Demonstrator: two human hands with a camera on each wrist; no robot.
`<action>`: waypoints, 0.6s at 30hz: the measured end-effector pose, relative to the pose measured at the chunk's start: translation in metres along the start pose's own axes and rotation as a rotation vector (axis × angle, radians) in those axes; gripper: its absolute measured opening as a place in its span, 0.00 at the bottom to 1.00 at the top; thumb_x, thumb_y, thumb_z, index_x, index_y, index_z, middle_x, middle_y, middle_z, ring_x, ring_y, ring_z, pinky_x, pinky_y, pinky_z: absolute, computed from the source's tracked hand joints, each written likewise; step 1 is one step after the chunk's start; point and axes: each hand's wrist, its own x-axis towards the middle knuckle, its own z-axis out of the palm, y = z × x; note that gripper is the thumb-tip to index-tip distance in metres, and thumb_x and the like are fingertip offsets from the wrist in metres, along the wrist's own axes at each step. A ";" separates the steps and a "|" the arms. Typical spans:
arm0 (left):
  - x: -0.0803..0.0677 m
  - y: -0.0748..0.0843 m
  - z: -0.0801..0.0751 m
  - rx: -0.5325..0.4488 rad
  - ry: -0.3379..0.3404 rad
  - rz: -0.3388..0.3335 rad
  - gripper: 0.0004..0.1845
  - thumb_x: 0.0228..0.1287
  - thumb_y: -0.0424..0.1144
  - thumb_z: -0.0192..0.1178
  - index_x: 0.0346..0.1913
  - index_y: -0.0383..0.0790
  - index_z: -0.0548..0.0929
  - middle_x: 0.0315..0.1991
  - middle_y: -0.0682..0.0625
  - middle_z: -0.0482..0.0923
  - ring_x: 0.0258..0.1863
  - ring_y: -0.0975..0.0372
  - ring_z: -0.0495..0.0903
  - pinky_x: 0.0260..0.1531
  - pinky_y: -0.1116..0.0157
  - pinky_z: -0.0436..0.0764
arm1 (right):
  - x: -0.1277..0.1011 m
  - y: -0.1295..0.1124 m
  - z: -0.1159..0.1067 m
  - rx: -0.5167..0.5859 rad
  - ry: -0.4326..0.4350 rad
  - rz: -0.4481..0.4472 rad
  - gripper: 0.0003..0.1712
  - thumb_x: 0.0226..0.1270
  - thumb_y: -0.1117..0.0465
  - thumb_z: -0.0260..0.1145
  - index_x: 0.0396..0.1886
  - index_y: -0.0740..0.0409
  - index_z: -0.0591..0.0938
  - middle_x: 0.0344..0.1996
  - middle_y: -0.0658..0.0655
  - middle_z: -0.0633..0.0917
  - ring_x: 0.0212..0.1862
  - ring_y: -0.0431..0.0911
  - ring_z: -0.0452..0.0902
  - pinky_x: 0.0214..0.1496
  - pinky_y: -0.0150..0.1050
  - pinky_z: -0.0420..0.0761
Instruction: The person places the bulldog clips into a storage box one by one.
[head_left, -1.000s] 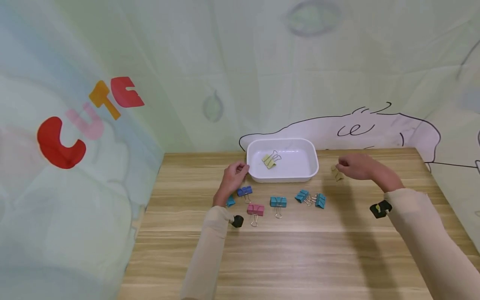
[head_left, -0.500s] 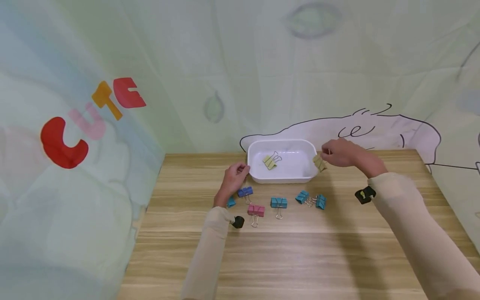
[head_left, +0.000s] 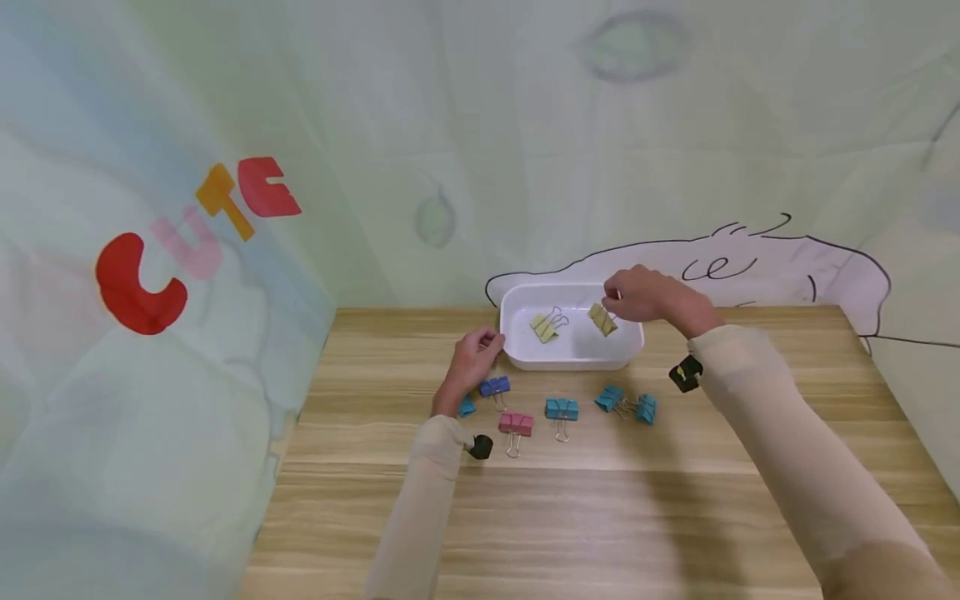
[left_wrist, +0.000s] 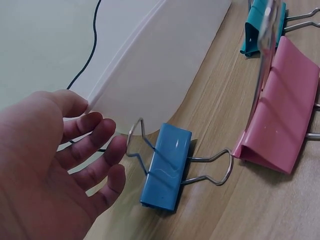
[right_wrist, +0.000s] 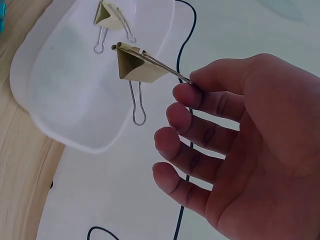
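My right hand (head_left: 647,293) pinches a yellow binder clip (head_left: 602,320) by one wire handle between thumb and forefinger. It hangs over the right part of the white plastic tray (head_left: 562,364), its other handle dangling in the right wrist view. A second yellow binder clip (head_left: 545,327) lies inside the tray on the left. At the tray's left end my left hand (head_left: 472,360) grips the rim with thumb and forefinger; the other fingers are loosely bent. Just below that hand, a blue binder clip (left_wrist: 166,167) lies on the table, near a pink binder clip (left_wrist: 285,110).
In front of the tray lie a teal binder clip (head_left: 562,409) and two more to its right, one teal clip (head_left: 609,398) and another teal clip (head_left: 646,408). A further teal clip (head_left: 467,407) is partly hidden by the left wrist. A printed curtain (head_left: 375,208) stands behind the table (head_left: 555,525).
My right hand has carried the yellow binder clip leftward from beside the tray to over its right part. The left hand has stayed at the tray's left rim.
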 end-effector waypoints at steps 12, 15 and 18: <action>0.002 0.002 0.004 -0.001 -0.004 -0.006 0.15 0.81 0.43 0.55 0.49 0.32 0.82 0.41 0.36 0.82 0.39 0.49 0.82 0.38 0.63 0.79 | 0.006 -0.009 -0.002 -0.018 -0.038 0.029 0.13 0.81 0.56 0.55 0.46 0.60 0.82 0.36 0.58 0.81 0.38 0.52 0.76 0.37 0.45 0.77; 0.001 0.003 0.003 0.006 0.005 0.000 0.15 0.81 0.43 0.55 0.48 0.32 0.82 0.41 0.35 0.82 0.38 0.50 0.82 0.38 0.63 0.79 | 0.004 -0.007 -0.002 -0.013 -0.034 0.025 0.13 0.81 0.56 0.55 0.48 0.60 0.82 0.37 0.58 0.82 0.38 0.52 0.76 0.38 0.45 0.78; -0.001 0.002 0.001 0.011 0.014 -0.008 0.15 0.81 0.43 0.55 0.48 0.32 0.82 0.41 0.35 0.82 0.39 0.50 0.82 0.39 0.63 0.79 | -0.001 -0.004 -0.001 -0.005 -0.024 0.022 0.14 0.81 0.56 0.56 0.49 0.61 0.82 0.37 0.58 0.82 0.37 0.52 0.76 0.38 0.45 0.78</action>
